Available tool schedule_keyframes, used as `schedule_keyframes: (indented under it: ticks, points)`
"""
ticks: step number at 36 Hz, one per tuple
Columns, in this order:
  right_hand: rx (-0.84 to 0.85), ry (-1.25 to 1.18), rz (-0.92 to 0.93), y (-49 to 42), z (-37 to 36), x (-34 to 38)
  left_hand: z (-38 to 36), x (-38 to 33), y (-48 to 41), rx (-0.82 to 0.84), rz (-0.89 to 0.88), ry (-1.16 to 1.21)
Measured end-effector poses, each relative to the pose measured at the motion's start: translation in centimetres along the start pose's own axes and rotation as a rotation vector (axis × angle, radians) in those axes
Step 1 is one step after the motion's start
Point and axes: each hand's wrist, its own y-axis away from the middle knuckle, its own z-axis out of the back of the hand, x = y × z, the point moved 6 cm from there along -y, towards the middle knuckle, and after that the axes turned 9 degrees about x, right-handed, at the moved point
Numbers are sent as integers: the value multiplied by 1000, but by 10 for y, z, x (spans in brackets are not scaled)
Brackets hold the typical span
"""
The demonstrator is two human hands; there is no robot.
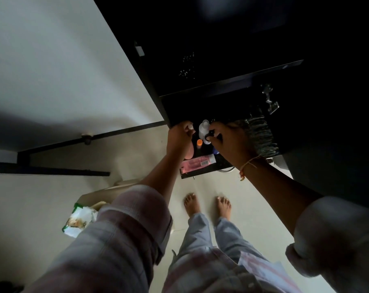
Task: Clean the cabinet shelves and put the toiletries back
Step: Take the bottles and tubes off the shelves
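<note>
Both my hands reach into the lower shelf [202, 172] of a dark cabinet. My left hand [179, 138] grips a pale pinkish bottle [189, 152] that stands on the shelf. My right hand [228, 142] pinches a small dark item [210, 135] beside a white bottle [203, 129]. An orange-capped bottle [199, 143] stands between my hands. A pink tube [197, 163] lies flat along the shelf's front edge. Something blue [216, 152] shows under my right hand, mostly hidden.
The open cabinet door [73, 70] hangs to the left, pale inside. Another shelf [232, 81] sits above, dark. A wire rack [259, 134] stands at the right of the shelf. A green and white packet [80, 218] and a cardboard box [107, 191] lie on the floor by my bare feet.
</note>
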Motion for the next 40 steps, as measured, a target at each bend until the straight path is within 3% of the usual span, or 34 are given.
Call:
schedule_keyframes:
  ticks: [22, 40]
  points:
    - [58, 239, -94, -12, -17, 0, -20, 17, -21, 115, -96, -268]
    - [65, 449, -209, -9, -21, 7, -25, 19, -26, 154, -88, -241]
